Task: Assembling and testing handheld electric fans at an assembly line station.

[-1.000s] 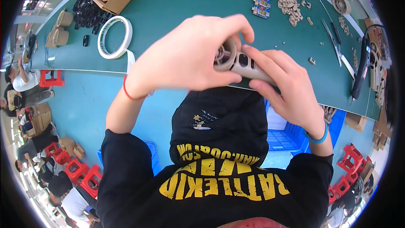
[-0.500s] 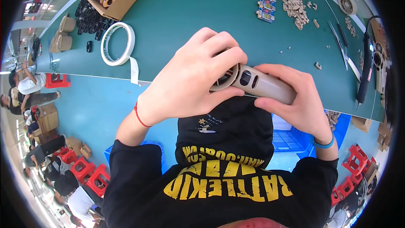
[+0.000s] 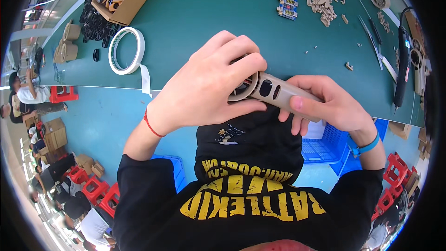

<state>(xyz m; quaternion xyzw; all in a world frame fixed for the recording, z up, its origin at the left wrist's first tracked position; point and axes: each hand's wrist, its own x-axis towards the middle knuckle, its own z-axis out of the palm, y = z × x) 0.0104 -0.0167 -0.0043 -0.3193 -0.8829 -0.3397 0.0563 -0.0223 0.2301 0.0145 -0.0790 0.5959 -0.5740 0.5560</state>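
A beige handheld fan [image 3: 284, 96] is held between my two hands, above the near edge of the table. Its handle slants down to the right and shows a dark oval and a narrow slot. My left hand [image 3: 206, 81] is closed over the round fan head, covering much of it; dark parts show inside the ring. Around the lower handle my right hand [image 3: 341, 104] is closed, thumb on the upper face and fingertips showing below the handle's near edge.
On the green table [image 3: 209, 4] lie a masking tape roll [image 3: 139, 49], black parts [image 3: 95, 21], a carton [image 3: 139, 0], small circuit boards [image 3: 289, 0], beige clips [image 3: 320, 7], tweezers [image 3: 369, 37] and an electric screwdriver [image 3: 403, 72]. Blue crates [image 3: 320, 151] stand below.
My right thumb has moved onto the handle's upper face, and my right fingertips now show below it. The left hand keeps its hold on the fan head. The whole view has shifted slightly.
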